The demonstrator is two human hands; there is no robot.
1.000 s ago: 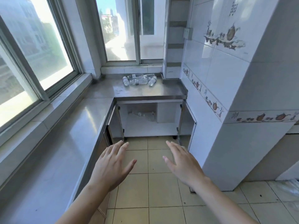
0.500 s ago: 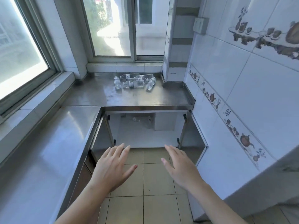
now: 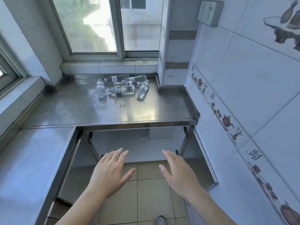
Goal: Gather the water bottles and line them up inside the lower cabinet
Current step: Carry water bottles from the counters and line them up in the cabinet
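A stainless steel counter [image 3: 100, 111] ran along a tiled kitchen corner under a window [image 3: 103, 25]. At its far side, near the sill, a heap of clear water bottles [image 3: 122, 88] lay on their sides, touching and crossing one another. Below the counter's near edge the lower cabinet [image 3: 138, 146] stood open, both doors swung out, no bottle visible inside. The left hand [image 3: 110, 172] and right hand [image 3: 178, 172] hovered over the floor tiles, fingers straight and spread, holding nothing. This looked like the approach step: nothing was gathered. The next move called for reaching across the counter to grasp a bottle.
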